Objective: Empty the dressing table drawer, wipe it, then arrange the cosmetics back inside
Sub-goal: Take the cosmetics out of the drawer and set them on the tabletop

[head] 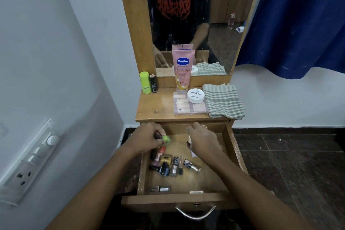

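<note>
The wooden drawer [233, 157] is pulled out below the table top. Inside, my left hand [146, 137] is shut on a small green nail polish bottle [165, 138] at the back left. My right hand [202, 140] reaches into the back right over a small white bottle [190, 139], mostly hidden; whether it grips is unclear. Several nail polish bottles [170, 166] lie in a cluster mid-drawer. A silver tube [160, 189] and a white item [196, 191] lie at the drawer's front.
On the table top [155, 106] stand a pink Vaseline tube [183, 70], a green stick [145, 82], a dark lipstick [153, 83], a clear palette [189, 107] with a white nail-polish-remover jar [195, 95], and a checked cloth [223, 101]. Mirror behind; blue curtain [298, 20] at right.
</note>
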